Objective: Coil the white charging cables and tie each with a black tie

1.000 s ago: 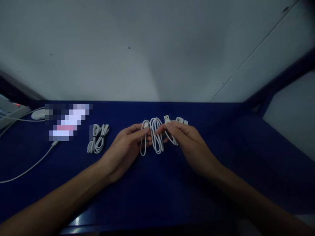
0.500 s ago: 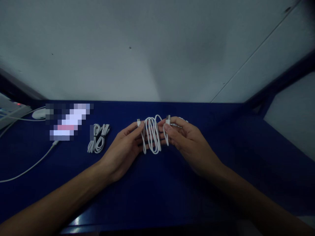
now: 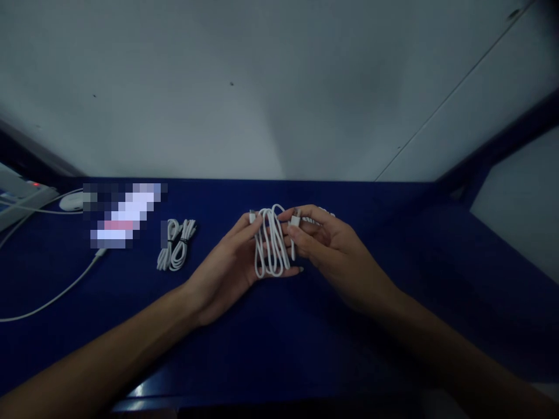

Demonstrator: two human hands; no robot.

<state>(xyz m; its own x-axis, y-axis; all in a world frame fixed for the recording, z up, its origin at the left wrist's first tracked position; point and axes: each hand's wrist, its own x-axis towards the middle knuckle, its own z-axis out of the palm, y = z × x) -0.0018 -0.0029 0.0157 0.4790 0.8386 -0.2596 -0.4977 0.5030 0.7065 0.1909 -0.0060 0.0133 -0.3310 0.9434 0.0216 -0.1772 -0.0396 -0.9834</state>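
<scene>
A white USB cable [image 3: 271, 247] lies in several long loops between my two hands, above the blue table. My left hand [image 3: 238, 247] grips the loops and one small plug [image 3: 252, 216] between thumb and forefinger, its other fingers spread behind the coil. Between the thumb and fingers of my right hand [image 3: 325, 235] is the larger USB plug [image 3: 296, 218], with a short length of cable hanging from it. Another white coiled cable [image 3: 325, 212] shows only in part behind my right hand.
Left of my hands, bundled white cables [image 3: 176, 244] with black ties lie on the blue table [image 3: 244, 355]. Farther left are a blurred-out bright screen [image 3: 126, 215], a white cable plugged in at its near end, and a white rounded object [image 3: 71, 201]. A pale wall [image 3: 244, 116] stands behind.
My hands have come closer together, the left shifting slightly right. The USB plug in my right hand has tilted and dropped a little, and the loops are bunched tighter.
</scene>
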